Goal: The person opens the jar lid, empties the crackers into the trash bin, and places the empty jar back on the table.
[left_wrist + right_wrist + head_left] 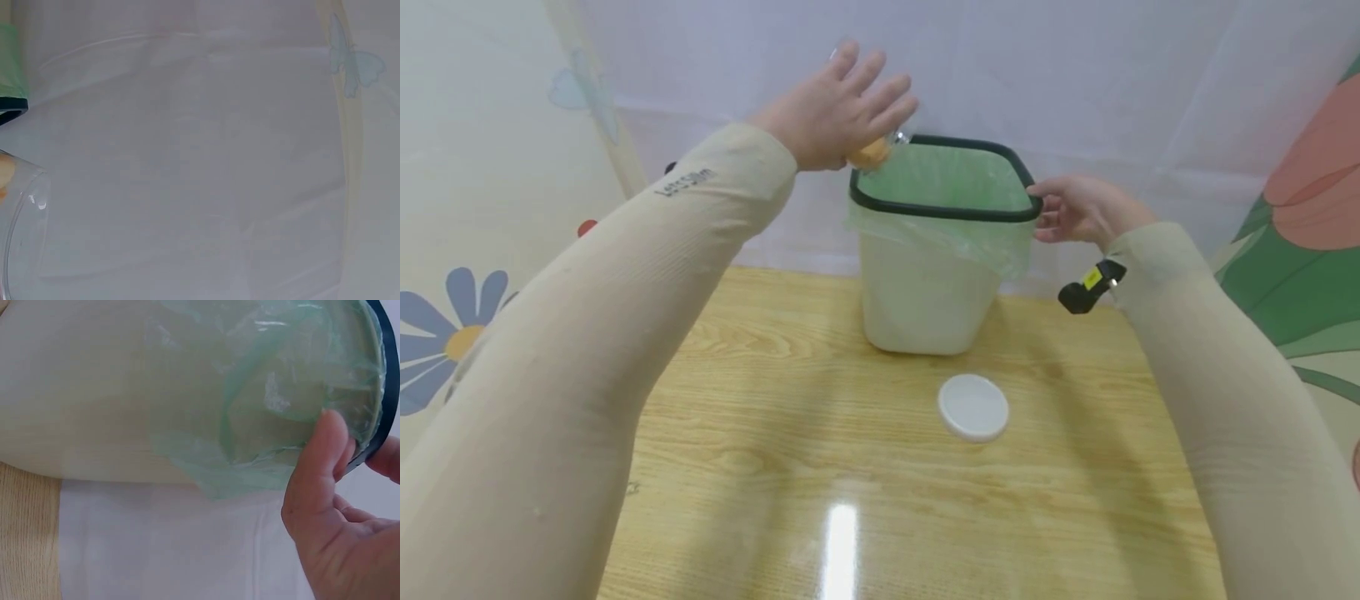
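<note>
A white trash bin [925,287] with a black rim [951,212] and a green plastic liner [955,179] stands at the back of the table. My left hand [842,108] is at the bin's back left corner, holding a clear container [31,219] with orange contents [871,153]. The hand hides most of the container, and its thumb is out of sight. On the opposite side, my right hand [1086,208] pinches the bin's rim, its thumb [328,440] against the liner in the right wrist view.
A round white lid [973,407] lies on the wooden table [760,433] in front of the bin. Right behind the bin hangs a white cloth [1075,83]. A black device with a yellow label [1092,286] is strapped to my right wrist.
</note>
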The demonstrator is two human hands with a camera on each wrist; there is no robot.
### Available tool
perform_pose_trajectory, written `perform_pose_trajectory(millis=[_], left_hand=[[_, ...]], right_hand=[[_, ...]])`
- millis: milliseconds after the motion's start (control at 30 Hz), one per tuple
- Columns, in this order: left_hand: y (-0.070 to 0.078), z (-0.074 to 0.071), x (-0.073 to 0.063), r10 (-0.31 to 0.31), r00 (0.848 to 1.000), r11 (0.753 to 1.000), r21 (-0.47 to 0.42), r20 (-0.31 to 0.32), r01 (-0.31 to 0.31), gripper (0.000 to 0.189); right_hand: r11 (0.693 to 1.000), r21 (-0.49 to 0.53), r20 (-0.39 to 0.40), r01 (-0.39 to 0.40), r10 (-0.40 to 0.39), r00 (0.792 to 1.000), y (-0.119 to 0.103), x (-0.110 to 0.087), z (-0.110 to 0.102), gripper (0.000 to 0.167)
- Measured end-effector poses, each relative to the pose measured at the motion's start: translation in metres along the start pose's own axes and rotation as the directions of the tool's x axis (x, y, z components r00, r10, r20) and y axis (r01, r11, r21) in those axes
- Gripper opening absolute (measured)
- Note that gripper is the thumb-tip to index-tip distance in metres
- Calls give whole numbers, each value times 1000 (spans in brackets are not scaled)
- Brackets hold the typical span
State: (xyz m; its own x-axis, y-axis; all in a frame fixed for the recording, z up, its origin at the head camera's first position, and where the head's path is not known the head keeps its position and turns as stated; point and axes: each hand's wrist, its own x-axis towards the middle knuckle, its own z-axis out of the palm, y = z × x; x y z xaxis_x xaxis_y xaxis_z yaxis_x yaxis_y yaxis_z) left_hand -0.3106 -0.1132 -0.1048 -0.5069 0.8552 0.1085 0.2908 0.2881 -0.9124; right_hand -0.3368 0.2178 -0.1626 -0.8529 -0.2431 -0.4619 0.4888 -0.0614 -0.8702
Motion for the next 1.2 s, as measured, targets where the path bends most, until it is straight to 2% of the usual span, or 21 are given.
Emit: perform_pose_trajectory(millis=[267, 433, 533, 667, 967, 1200], left_hand=[[1, -1, 2, 27, 999, 989, 148, -35, -22, 103], [2, 2, 1, 51, 997, 973, 228, -64, -35, 95], [1, 5, 1, 56, 993, 970, 241, -104, -30, 89], [1, 6, 1, 61, 989, 965, 261, -136, -24, 89], [3, 4, 3, 75, 993, 956, 289, -93, -46, 86], [4, 4, 7, 87, 990, 956, 289, -112, -52, 79]], right_hand=[[1000, -18, 0, 8, -8, 1000, -1, 0, -3, 6], [1000, -19, -5, 5, -5, 1000, -2, -1, -1, 6], [1000, -17, -1, 4, -4, 1000, -2, -1, 0, 7], [1000, -24, -2, 8, -8, 1000, -2, -1, 2, 6], [999, -37, -10, 6, -7, 1000, -1, 0, 2, 6], [999, -44, -9, 13, -13, 1000, -1, -1, 1, 6]])
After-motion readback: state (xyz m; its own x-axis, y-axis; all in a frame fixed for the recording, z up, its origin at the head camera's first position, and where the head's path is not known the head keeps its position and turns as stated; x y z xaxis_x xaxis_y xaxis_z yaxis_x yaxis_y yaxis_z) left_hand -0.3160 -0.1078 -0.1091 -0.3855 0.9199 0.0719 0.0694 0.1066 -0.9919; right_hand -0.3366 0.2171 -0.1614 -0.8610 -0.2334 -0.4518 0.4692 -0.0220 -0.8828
